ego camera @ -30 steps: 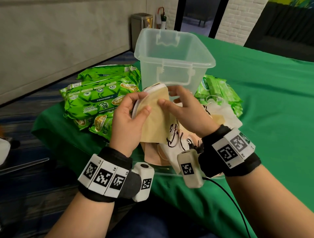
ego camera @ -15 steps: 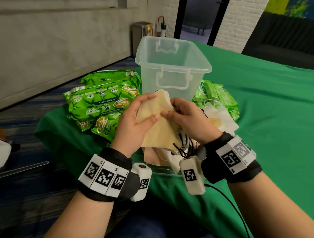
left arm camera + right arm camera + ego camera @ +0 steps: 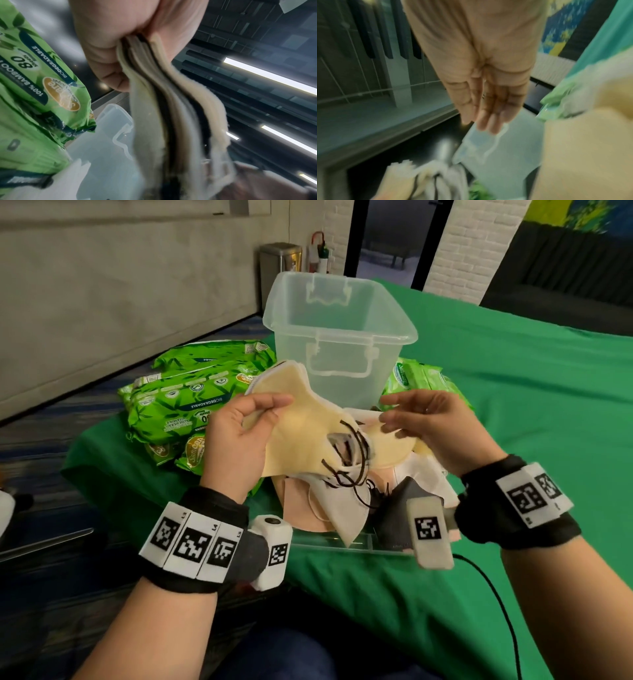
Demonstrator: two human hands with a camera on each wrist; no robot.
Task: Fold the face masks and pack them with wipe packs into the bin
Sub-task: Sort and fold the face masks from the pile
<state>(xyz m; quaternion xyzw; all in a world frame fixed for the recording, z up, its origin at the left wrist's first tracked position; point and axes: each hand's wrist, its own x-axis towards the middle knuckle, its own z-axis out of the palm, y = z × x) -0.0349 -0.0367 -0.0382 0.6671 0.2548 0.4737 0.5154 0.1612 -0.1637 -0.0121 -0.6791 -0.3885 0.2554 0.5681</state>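
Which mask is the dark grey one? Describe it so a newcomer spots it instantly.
Start at the clear bin on the green cloth. Nearer the person lies a mask pile. The dark grey mask lies at its near right; its neighbours are yellow, white or peach.

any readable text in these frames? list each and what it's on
"BIODEGRADABLE": wipe pack, also legible in the head view.
"80": same pack.
"100% BAMBOO": same pack, cut off by the frame edge.
"L4", "L5": left wrist band.
Gold oval brand logo, other pack print and right band labels: too blurred or small to read.
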